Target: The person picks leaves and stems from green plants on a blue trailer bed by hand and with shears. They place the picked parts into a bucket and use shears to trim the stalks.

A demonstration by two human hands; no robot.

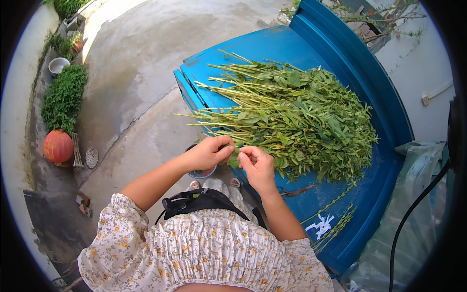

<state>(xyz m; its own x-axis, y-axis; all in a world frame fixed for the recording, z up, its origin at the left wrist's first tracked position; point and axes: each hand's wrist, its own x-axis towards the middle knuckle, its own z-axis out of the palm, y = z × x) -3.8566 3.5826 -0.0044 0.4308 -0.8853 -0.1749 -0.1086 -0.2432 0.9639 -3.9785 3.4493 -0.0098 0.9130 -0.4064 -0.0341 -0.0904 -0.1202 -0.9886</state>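
In front of my body, my left hand (209,151) and my right hand (257,166) meet, thumbs and forefingers pinched. Between their fingertips is a small piece of green leaf (234,159). How much of it each hand grips is partly hidden by the fingers. To the right lies a large heap of cut leafy stems (310,120), with the bare stalk ends pointing left. It rests on a blue metal cargo bed (255,42). Below my left hand stands a round basin (206,173), mostly covered by the hand and forearm.
Scissors (297,191) lie on the blue bed near my right forearm, with white strips (321,226) and thin seeded stalks (335,228) closer in. Clear plastic sheeting (405,204) and a black cable (405,219) are at right. A red lantern (58,146) and green plants (65,98) line the left wall.
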